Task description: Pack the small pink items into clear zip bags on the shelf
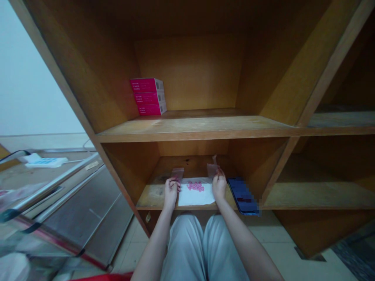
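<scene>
On the lower shelf lies a white sheet of paper (187,197), with a cluster of small round pink pieces (195,186) on it, perhaps pills or beads. My left hand (172,190) rests at the sheet's left edge with its fingers curled in; what they hold, if anything, is too small to make out. Just behind those fingers is a small clear plastic bag (177,172). At the right edge of the sheet, my right hand (219,185) pinches another clear plastic bag (211,170), which stands partly upright from the fingertips.
A dark blue phone-like slab (241,195) lies right of my right hand, overhanging the shelf's front edge. Three stacked pink boxes (148,97) stand on the upper shelf (199,130). Left of the cabinet are a metal-framed folding piece (79,207) and a white power strip (47,162).
</scene>
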`<state>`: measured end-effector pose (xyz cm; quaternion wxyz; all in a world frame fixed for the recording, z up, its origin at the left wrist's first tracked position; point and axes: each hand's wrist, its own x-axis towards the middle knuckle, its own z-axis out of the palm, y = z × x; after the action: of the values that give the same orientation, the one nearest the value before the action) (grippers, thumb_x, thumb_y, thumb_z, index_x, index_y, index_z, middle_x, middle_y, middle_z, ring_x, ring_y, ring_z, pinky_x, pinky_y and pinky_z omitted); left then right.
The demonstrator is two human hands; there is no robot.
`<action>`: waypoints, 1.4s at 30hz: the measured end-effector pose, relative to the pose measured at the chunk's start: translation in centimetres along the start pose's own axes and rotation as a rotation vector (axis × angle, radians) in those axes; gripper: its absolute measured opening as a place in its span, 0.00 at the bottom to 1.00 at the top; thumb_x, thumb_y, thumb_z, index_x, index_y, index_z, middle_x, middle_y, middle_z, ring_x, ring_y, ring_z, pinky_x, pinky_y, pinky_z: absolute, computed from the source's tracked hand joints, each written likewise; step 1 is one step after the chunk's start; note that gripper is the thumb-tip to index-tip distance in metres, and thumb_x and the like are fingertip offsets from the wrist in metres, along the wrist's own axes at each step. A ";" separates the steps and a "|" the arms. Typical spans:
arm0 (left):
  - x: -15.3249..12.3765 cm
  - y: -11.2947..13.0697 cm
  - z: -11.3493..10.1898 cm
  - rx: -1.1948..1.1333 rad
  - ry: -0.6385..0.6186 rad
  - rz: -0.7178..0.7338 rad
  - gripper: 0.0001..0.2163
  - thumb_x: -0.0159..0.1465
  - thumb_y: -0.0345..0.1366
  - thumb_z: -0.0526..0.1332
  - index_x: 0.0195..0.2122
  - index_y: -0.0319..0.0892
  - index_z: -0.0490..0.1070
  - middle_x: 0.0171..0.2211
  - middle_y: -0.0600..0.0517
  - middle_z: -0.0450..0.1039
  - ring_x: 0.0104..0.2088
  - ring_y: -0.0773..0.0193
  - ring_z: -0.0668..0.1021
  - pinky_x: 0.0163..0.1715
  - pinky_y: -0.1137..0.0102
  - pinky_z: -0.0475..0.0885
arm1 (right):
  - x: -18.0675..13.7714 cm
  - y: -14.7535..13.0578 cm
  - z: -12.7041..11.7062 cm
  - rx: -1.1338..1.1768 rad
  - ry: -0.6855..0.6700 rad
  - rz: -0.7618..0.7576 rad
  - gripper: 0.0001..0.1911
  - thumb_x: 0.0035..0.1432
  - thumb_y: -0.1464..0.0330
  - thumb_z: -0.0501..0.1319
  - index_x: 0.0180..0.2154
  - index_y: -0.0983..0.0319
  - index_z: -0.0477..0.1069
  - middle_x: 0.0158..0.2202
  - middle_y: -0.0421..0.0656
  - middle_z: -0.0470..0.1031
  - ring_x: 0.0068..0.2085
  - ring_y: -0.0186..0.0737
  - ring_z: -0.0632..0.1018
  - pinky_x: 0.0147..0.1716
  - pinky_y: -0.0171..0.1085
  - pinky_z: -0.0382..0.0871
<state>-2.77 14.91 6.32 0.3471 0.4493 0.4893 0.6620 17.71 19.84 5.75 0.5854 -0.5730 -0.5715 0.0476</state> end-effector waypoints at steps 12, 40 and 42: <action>0.1 -0.4 0.0 -0.010 -0.018 0.021 0.07 0.55 0.33 0.53 0.36 0.41 0.59 0.21 0.58 0.67 0.18 0.73 0.69 0.19 0.78 0.62 | -0.4 -1.4 -0.6 0.374 -0.076 0.073 0.13 0.53 0.67 0.47 0.28 0.64 0.68 0.30 0.46 0.72 0.33 0.38 0.70 0.36 0.36 0.63; 0.5 1.8 1.4 -0.159 0.147 -0.012 0.14 0.50 0.30 0.57 0.37 0.43 0.55 0.24 0.57 0.69 0.28 0.67 0.76 0.28 0.73 0.68 | -4.5 -4.8 0.6 0.460 -0.591 -0.326 0.11 0.49 0.76 0.53 0.29 0.60 0.74 0.33 0.43 0.71 0.37 0.38 0.71 0.40 0.37 0.63; 0.7 2.2 1.5 -0.135 0.136 0.001 0.14 0.49 0.28 0.56 0.35 0.43 0.54 0.24 0.57 0.68 0.26 0.68 0.75 0.28 0.73 0.68 | -4.5 -4.9 0.6 0.487 -0.591 -0.322 0.12 0.49 0.76 0.53 0.31 0.59 0.74 0.34 0.43 0.71 0.39 0.38 0.71 0.41 0.38 0.63</action>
<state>-1.72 15.44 8.79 0.3423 0.3791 0.4659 0.7225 12.85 15.39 6.36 0.5146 -0.2828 -0.7693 0.2517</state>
